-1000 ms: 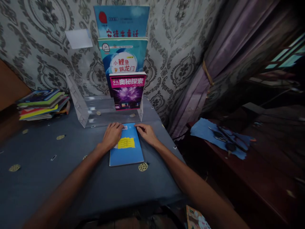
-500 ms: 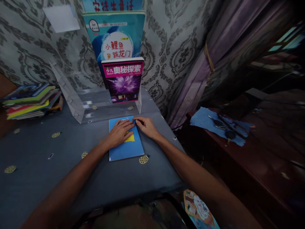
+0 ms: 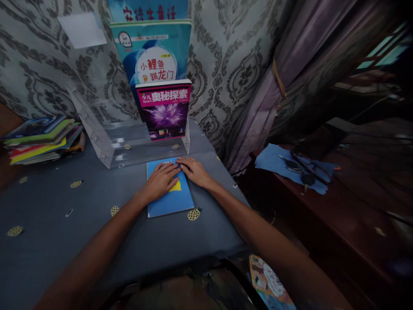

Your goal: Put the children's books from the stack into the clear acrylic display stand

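A blue book with a yellow patch lies flat on the grey patterned tablecloth. My left hand rests on its cover, palm down, fingers stretched out and covering part of the print. At the book's upper right corner is my right hand, its fingertips touching the cover near the left fingers. Just beyond the book stands a clear acrylic rack. In it a purple and pink book leans in front, with a teal book behind and another blue book above.
A pile of books lies at the left. To the right, a dark red surface holds a blue cloth with tools. A purple curtain hangs between. Below the table's front edge shows a colourful book.
The right fingers have slid slightly left along the book's top edge toward the left hand. The left hand stays on the cover. The view has shifted a little.
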The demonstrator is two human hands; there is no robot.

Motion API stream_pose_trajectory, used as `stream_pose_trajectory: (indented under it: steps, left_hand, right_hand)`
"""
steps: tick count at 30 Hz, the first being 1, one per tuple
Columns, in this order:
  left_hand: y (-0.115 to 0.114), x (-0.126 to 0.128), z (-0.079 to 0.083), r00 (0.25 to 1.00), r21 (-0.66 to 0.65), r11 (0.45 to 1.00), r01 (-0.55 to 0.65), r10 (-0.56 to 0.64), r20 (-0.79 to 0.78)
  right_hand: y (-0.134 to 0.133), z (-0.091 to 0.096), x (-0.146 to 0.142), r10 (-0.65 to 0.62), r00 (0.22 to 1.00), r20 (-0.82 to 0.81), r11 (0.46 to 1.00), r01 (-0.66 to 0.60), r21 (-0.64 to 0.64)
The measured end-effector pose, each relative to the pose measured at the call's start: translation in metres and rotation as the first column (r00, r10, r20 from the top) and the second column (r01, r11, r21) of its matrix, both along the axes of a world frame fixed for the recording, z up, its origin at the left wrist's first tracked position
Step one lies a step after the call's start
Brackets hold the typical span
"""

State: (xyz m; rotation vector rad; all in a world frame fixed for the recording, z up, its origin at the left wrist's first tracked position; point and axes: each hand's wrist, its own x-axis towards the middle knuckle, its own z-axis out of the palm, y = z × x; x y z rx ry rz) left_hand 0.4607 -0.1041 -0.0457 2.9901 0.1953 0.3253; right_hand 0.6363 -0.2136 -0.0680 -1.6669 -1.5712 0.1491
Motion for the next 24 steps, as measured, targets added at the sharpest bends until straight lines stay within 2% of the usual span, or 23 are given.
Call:
stream_pose_trajectory:
  steps: [11,24]
  left_hand:
    - [0.001,-0.001,-0.001,1.0,0.0,1.0,0.016,-0.016,0.015]
    - [-0.001,-0.003,0.003,1.0,-0.017,1.0,0.006,-0.006,0.009]
  right_hand:
    - [-0.002,0.003,0.011,0.112,0.993,0.046,0.992,-0.108,-0.067]
    - [-0.004,0.003,0.01,0.127,0.989,0.08,0.991,-0.123,-0.058]
